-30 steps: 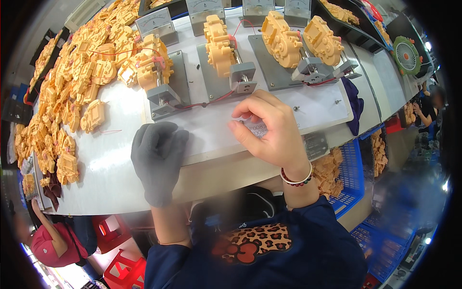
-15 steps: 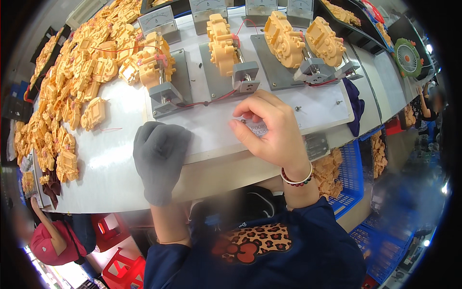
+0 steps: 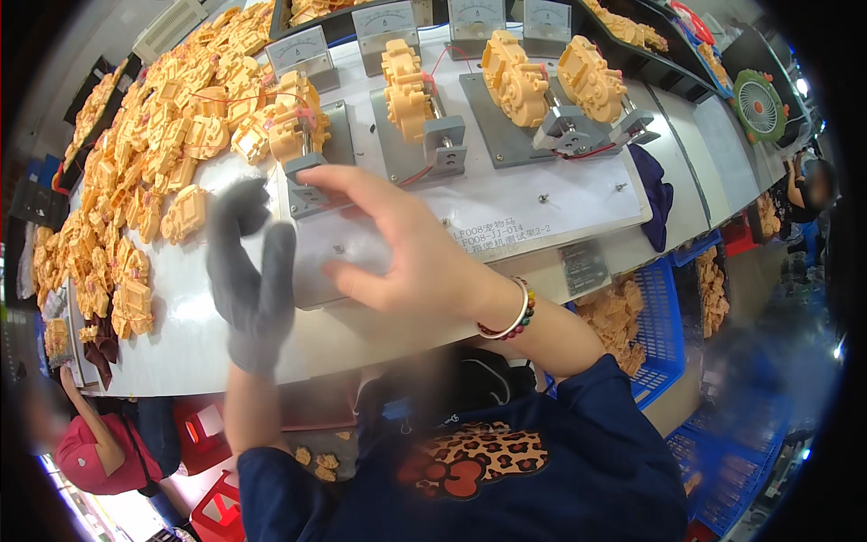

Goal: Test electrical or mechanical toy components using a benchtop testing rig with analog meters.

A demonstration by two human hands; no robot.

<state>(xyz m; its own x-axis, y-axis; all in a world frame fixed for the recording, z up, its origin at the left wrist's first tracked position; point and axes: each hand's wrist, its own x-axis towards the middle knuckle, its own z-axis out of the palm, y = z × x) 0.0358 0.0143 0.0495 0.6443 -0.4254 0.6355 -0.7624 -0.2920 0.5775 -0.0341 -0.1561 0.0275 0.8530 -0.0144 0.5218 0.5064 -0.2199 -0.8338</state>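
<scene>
My left hand point(image 3: 253, 280), in a grey glove and blurred, hovers over the white tabletop left of the test board; its thumb and fingers stand apart. My bare right hand point(image 3: 406, 248), with bracelets at the wrist, reaches left across the board, index finger and thumb spread. Its index fingertip overlaps the grey metal bracket point(image 3: 305, 164) of the leftmost fixture; whether it touches cannot be told. On that fixture sits a yellow plastic gearbox point(image 3: 293, 126) with a red wire. More yellow gearboxes point(image 3: 406, 90) are mounted on the fixtures to the right.
A large heap of yellow gearboxes point(image 3: 144, 144) covers the left of the table. Analog meters point(image 3: 388, 32) stand behind the fixtures. A dark cloth point(image 3: 652, 194) lies at the board's right edge. Below right is a blue basket point(image 3: 664, 334) of yellow parts. A green fan point(image 3: 759, 107) stands far right.
My right hand has moved left to the leftmost fixture, its fingers opening wider. My gloved left hand has shifted left, going from closed to spread fingers.
</scene>
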